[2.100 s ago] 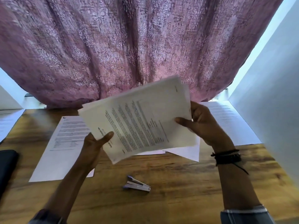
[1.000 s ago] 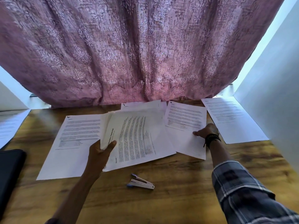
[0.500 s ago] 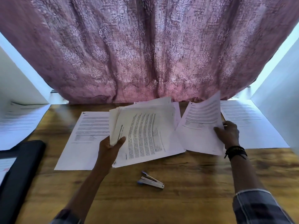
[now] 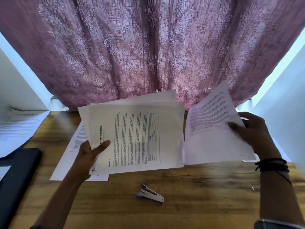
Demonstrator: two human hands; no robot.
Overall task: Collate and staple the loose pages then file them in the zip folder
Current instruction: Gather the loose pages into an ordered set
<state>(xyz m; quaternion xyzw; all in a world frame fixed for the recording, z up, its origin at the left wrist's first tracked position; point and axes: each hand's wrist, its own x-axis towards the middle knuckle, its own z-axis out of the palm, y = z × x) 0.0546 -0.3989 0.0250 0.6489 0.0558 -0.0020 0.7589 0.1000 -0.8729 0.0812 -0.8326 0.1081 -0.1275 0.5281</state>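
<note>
My left hand point(image 4: 90, 154) grips a stack of printed pages point(image 4: 142, 136) by its lower left corner and holds it tilted above the wooden table point(image 4: 198, 204). To its right, my right hand point(image 4: 250, 133) pinches a single printed page point(image 4: 212, 129) by its right edge, lifted off the table and apart from the stack. Another loose page point(image 4: 72, 154) lies flat under my left hand. A small white and blue stapler point(image 4: 151, 194) lies on the table in front of the stack. A dark zip folder point(image 4: 16, 171) rests at the left edge.
More printed sheets point(image 4: 18, 128) lie at the far left, beyond the folder. A mauve lace curtain point(image 4: 148, 47) hangs along the back of the table. White walls point(image 4: 288, 121) close in on the right and left sides.
My right hand pulled a page off the table at the right and raised it beside the stack. My left hand lifted the stack higher. The camera has shifted closer.
</note>
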